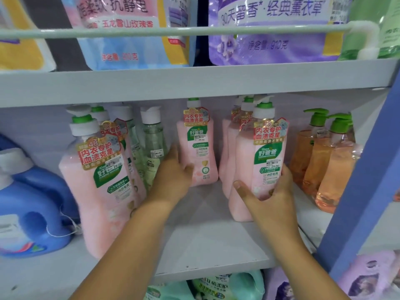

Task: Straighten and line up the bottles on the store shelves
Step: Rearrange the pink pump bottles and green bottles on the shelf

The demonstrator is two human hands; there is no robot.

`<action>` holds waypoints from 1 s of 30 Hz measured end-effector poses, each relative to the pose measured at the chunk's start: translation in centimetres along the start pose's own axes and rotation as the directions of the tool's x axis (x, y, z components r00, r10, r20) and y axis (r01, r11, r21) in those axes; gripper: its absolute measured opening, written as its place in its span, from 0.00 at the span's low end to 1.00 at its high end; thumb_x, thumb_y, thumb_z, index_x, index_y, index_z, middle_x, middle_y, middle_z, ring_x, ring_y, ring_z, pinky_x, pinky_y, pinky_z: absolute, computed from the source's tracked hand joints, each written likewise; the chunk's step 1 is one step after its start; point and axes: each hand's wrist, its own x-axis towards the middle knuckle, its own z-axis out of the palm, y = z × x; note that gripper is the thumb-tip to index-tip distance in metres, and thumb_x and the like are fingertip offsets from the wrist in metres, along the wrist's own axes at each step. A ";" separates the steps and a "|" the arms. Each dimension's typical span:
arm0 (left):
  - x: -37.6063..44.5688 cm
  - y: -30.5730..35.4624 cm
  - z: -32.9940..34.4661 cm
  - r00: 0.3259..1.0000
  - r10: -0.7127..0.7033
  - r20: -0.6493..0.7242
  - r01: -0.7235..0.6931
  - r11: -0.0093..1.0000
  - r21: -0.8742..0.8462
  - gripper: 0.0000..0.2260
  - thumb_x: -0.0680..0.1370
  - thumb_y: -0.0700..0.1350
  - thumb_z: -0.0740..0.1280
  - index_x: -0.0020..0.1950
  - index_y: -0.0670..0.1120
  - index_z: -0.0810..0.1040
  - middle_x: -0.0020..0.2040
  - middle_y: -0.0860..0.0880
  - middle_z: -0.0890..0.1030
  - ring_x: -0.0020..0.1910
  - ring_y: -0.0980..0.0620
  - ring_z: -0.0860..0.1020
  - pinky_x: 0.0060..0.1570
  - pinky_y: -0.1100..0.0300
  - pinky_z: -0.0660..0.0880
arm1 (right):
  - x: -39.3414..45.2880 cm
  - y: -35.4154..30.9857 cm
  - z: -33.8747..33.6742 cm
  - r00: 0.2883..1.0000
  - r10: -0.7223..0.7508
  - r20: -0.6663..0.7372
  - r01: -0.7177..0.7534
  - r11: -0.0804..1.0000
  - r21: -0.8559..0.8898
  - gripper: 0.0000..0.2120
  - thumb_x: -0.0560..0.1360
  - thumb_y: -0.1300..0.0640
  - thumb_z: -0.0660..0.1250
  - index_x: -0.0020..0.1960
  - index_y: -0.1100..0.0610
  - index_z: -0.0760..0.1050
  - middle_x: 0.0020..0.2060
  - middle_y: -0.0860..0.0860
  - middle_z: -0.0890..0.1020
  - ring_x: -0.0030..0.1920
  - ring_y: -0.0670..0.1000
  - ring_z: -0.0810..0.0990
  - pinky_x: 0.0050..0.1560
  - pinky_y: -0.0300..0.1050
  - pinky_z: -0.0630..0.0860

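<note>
Pink pump bottles with green collars stand on the white middle shelf (207, 234). My left hand (173, 178) grips the lower left side of a lone pink bottle (198, 148) set far back in the middle. My right hand (266, 193) wraps around the base of the front pink bottle (263, 161) of a row on the right, with two more pink bottles (229, 148) behind it. Another big pink bottle (101, 187) stands forward at the left, with clear greenish bottles (151, 146) behind it.
Orange pump bottles (324, 165) crowd the shelf's right end by a blue upright post (363, 191). A blue detergent jug (28, 208) sits at the left. Refill pouches (134, 33) hang behind a rail on the shelf above. More products show below.
</note>
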 end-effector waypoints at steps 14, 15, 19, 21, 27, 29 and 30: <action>-12.7 -6.3 -11.7 0.895 -0.013 -0.446 -0.035 0.994 -0.100 0.14 0.77 0.48 0.73 0.61 0.57 0.76 0.50 0.72 0.81 0.49 0.70 0.80 0.49 0.73 0.74 | -6.2 -6.1 3.2 0.883 -0.466 0.051 0.456 0.879 0.141 0.20 0.75 0.55 0.68 0.65 0.54 0.71 0.63 0.46 0.73 0.65 0.50 0.75 0.69 0.51 0.72; -12.4 -6.4 -11.4 0.898 -0.013 -0.440 -0.022 0.997 -0.075 0.13 0.78 0.48 0.73 0.60 0.58 0.76 0.49 0.73 0.81 0.48 0.70 0.80 0.48 0.70 0.74 | -6.8 -7.2 4.3 0.915 -0.366 0.170 0.332 0.922 0.198 0.20 0.74 0.52 0.70 0.65 0.48 0.71 0.64 0.44 0.75 0.65 0.46 0.76 0.68 0.48 0.73; -11.4 -4.8 -9.3 0.967 0.069 -0.246 -0.087 0.994 -0.065 0.14 0.78 0.54 0.68 0.64 0.57 0.77 0.55 0.66 0.83 0.55 0.67 0.80 0.56 0.65 0.76 | -7.2 -9.6 9.0 0.879 -0.147 0.453 0.081 0.984 0.161 0.42 0.69 0.43 0.77 0.76 0.38 0.58 0.71 0.38 0.70 0.68 0.35 0.71 0.67 0.32 0.70; -10.9 -4.1 -8.4 0.980 0.177 -0.093 -0.178 0.984 -0.004 0.13 0.83 0.44 0.65 0.65 0.57 0.78 0.60 0.64 0.81 0.60 0.71 0.76 0.59 0.74 0.71 | -6.6 -9.7 10.4 0.904 -0.118 0.412 0.056 0.986 0.160 0.53 0.63 0.41 0.79 0.80 0.41 0.53 0.72 0.44 0.72 0.69 0.41 0.73 0.69 0.40 0.73; -8.2 -5.6 -10.4 0.816 0.234 -0.528 -0.159 0.970 0.184 0.21 0.73 0.43 0.69 0.67 0.46 0.78 0.62 0.48 0.73 0.61 0.47 0.75 0.65 0.54 0.72 | -4.6 -7.4 10.5 0.978 -0.130 0.165 0.130 0.991 0.011 0.57 0.63 0.37 0.79 0.80 0.45 0.48 0.73 0.49 0.70 0.70 0.50 0.73 0.68 0.48 0.74; -6.9 -5.7 -11.3 0.826 0.087 -0.557 -0.043 0.995 0.091 0.32 0.72 0.51 0.74 0.73 0.45 0.69 0.66 0.43 0.73 0.63 0.44 0.75 0.66 0.48 0.73 | -4.2 -6.8 10.8 0.985 -0.140 0.097 0.144 0.989 -0.028 0.57 0.67 0.41 0.80 0.82 0.52 0.47 0.75 0.52 0.65 0.74 0.53 0.67 0.68 0.40 0.68; -6.3 -5.5 -11.5 0.863 -0.001 -0.506 -0.010 1.000 -0.020 0.34 0.73 0.51 0.77 0.74 0.46 0.66 0.65 0.44 0.75 0.61 0.46 0.77 0.64 0.47 0.75 | -4.0 -6.8 11.0 0.987 -0.145 0.068 0.148 0.988 -0.038 0.56 0.68 0.44 0.80 0.82 0.56 0.49 0.75 0.54 0.64 0.74 0.54 0.66 0.67 0.38 0.66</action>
